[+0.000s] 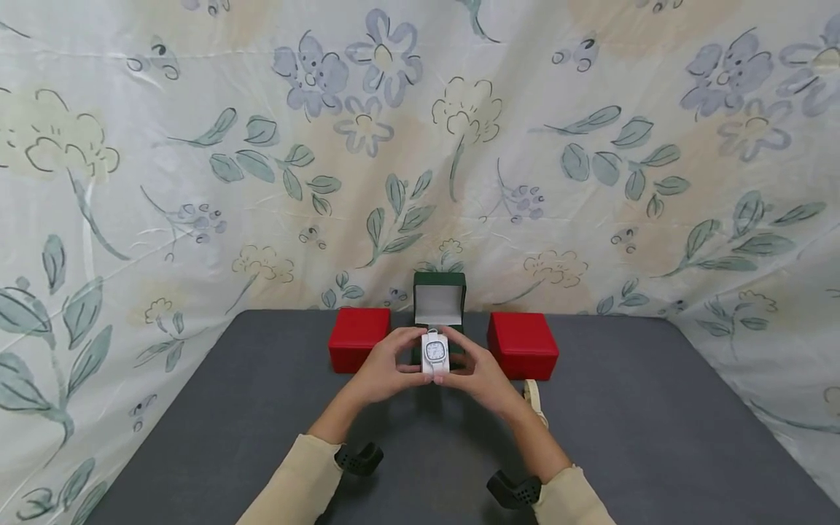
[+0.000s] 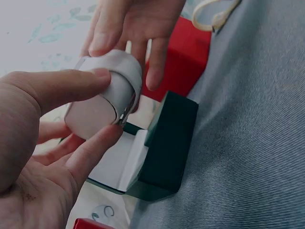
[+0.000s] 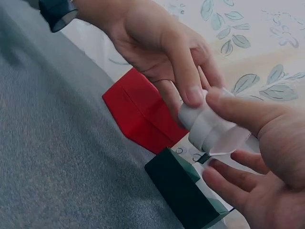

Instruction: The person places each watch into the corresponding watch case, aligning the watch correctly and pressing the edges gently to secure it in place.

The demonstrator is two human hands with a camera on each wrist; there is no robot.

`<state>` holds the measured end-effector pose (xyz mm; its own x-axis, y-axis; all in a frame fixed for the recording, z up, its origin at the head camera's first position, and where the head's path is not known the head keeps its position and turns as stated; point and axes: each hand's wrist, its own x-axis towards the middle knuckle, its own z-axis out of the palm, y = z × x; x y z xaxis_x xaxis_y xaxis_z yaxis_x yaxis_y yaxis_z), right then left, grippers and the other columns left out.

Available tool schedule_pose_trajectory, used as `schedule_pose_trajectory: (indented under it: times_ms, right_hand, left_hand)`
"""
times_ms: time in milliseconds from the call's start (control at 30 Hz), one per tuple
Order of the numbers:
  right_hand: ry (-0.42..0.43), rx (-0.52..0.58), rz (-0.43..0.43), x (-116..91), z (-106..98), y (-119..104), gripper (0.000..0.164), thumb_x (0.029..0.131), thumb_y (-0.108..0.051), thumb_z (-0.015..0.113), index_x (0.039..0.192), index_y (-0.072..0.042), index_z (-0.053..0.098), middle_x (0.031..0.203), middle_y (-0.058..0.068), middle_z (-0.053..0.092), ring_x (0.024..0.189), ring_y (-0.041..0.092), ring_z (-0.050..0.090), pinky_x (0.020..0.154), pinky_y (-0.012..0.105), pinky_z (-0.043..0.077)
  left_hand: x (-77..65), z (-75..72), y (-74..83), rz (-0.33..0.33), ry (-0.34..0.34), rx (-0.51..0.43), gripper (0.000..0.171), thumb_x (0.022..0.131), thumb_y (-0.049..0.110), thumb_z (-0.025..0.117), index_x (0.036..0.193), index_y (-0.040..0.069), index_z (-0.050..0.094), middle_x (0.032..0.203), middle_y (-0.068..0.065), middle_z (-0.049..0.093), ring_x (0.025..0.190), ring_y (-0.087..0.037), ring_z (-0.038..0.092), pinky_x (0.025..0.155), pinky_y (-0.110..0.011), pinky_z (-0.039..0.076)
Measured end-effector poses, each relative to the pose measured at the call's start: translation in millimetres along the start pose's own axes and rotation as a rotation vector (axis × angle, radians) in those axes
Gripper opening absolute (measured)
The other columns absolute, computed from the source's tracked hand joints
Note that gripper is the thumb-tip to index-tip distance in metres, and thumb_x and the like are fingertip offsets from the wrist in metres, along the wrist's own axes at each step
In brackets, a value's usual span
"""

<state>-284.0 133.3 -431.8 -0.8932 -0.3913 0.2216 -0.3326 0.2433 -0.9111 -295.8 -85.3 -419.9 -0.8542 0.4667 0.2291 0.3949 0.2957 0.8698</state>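
Note:
A white wristwatch (image 1: 434, 351) with a squarish face is wrapped round a white watch cushion (image 2: 90, 117). My left hand (image 1: 383, 370) grips one side of the cushion, its thumb on the white strap (image 2: 119, 71). From the other side my right hand (image 1: 484, 375) pinches it between thumb and fingers. Both hands hold it up in front of an open green watch box (image 1: 440, 278), whose lid stands raised with a pale lining. In the right wrist view the green box (image 3: 178, 191) sits just beyond the cushion.
Closed red boxes flank the green one, a left red box (image 1: 359, 339) and a right red box (image 1: 523, 345). A cream strap-like loop (image 1: 533, 397) lies by my right forearm on the dark grey tabletop (image 1: 262, 408). Behind hangs a floral cloth (image 1: 420, 146).

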Motion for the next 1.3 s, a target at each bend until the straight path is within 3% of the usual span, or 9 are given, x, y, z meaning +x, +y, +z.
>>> schedule_pose_trajectory:
  times_ms: [200,433,667,900,1133,1300]
  right_hand:
    - [0.087,-0.068,0.053,9,-1,1,0.077,0.084,-0.013,0.075,0.149,-0.011,0.036,0.152,0.013,0.041,0.137,0.036,0.043,0.103,0.050,0.044]
    - [0.196,-0.066,0.098,21,0,-1,0.060,0.088,0.001,0.064,0.144,-0.005,0.043,0.146,0.019,0.046,0.130,0.033,0.051,0.099,0.045,0.046]
    - [0.291,-0.109,0.140,35,4,7,0.054,0.089,0.005,0.061,0.141,-0.002,0.047,0.142,0.022,0.050,0.125,0.033,0.055,0.098,0.045,0.048]
    - [0.317,-0.134,0.194,41,6,11,0.052,0.089,0.005,0.061,0.139,-0.001,0.049,0.138,0.023,0.053,0.122,0.034,0.057,0.097,0.045,0.048]
    - [0.344,-0.173,0.225,44,7,14,0.050,0.089,0.004,0.061,0.138,-0.001,0.051,0.138,0.022,0.054,0.122,0.033,0.058,0.097,0.044,0.049]
    - [0.330,-0.230,0.235,46,8,16,0.048,0.088,0.004,0.062,0.135,0.000,0.054,0.135,0.023,0.055,0.120,0.033,0.059,0.096,0.044,0.050]
  left_hand:
    - [20.9,-3.0,-0.7,-0.014,-0.020,0.093,0.069,0.079,0.007,0.078,0.140,0.011,0.045,0.136,-0.009,0.046,0.132,-0.032,0.049,0.085,-0.035,0.057]
    - [45.8,-6.1,-2.5,-0.045,-0.068,0.202,0.068,0.083,0.003,0.073,0.141,0.005,0.037,0.141,-0.014,0.040,0.131,-0.032,0.049,0.092,-0.039,0.055]
    - [62.8,-5.7,-7.8,-0.099,-0.093,0.314,0.067,0.084,0.011,0.074,0.141,0.006,0.039,0.143,-0.013,0.041,0.129,-0.030,0.050,0.101,-0.039,0.050]
    - [72.6,-6.4,-10.4,-0.151,-0.115,0.418,0.067,0.082,0.018,0.077,0.140,0.008,0.046,0.139,-0.013,0.047,0.123,-0.027,0.054,0.103,-0.041,0.048]
    - [80.4,-4.1,-13.9,-0.129,-0.135,0.451,0.065,0.081,0.018,0.078,0.138,0.004,0.050,0.138,-0.016,0.050,0.123,-0.030,0.052,0.104,-0.045,0.045]
    - [83.3,-4.2,-16.8,-0.173,-0.140,0.464,0.065,0.079,0.020,0.080,0.136,0.004,0.052,0.136,-0.015,0.055,0.124,-0.028,0.052,0.107,-0.045,0.043]
